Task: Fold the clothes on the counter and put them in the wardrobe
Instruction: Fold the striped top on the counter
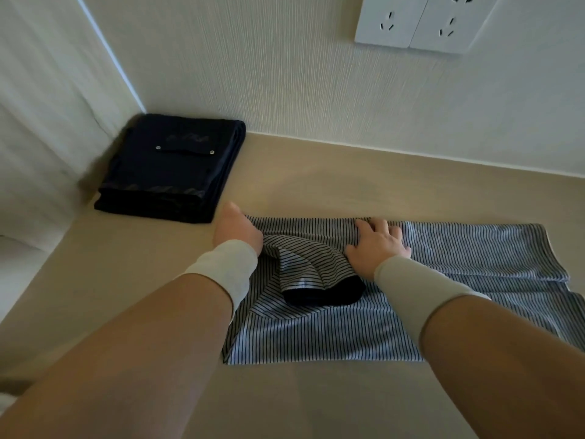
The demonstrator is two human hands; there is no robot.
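Shirt (395,312), striped black and white, lies flat on the counter (316,185), partly folded into a long band running left to right. Its near edge sits toward the person; its far edge runs parallel to the wall (316,90). One sleeve with a dark cuff (326,293) is folded inward and lies on top of the shirt, left of its middle.

Left hand (235,228) sits at the shirt's far-left corner. Fingers are hidden behind the hand and tucked toward the cloth; cannot tell whether they pinch the edge or only rest there. Pale wrist sleeve (221,270) covers the left wrist.

Right hand (376,242) lies palm-down on the shirt near its far edge, just right of the folded sleeve. Fingers are spread and straight, pressing the cloth flat, gripping nothing. A similar pale sleeve (418,283) covers the right wrist.

Dark folded garment (171,169) rests on the counter beyond and left of the shirt, in the corner against the wall, apart from the shirt. It shows a strap with two metal snaps on top.

Sockets (421,23), two white plates side by side, are mounted on the wall above and beyond the shirt.
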